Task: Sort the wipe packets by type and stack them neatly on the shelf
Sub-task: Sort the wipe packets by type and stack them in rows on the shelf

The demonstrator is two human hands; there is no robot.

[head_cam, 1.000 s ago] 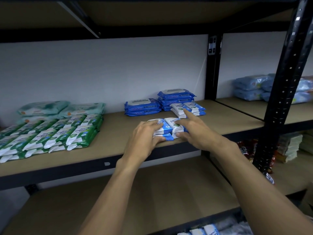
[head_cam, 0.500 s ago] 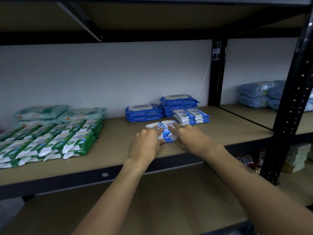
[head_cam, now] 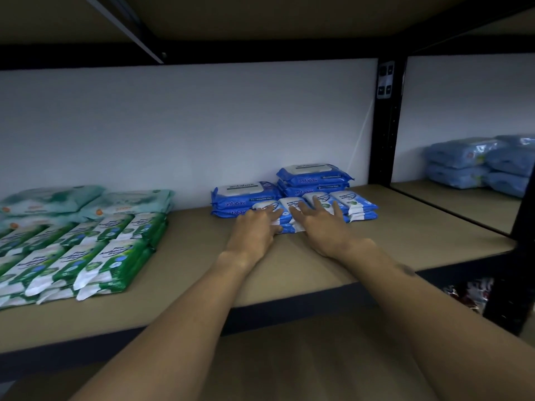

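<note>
Hands both rest on the small blue-and-white packets (head_cam: 285, 217), lying on the shelf (head_cam: 405, 241) just in front of the antabax packs (head_cam: 243, 198), long axes pointing toward them. Left hand (head_cam: 254, 227) grips their near end; right hand (head_cam: 321, 224) presses flat, fingers spread.

White wall (head_cam: 173, 125); black metal upright (head_cam: 385, 134); tan shelf board (head_cam: 405, 241); dim light.
</note>
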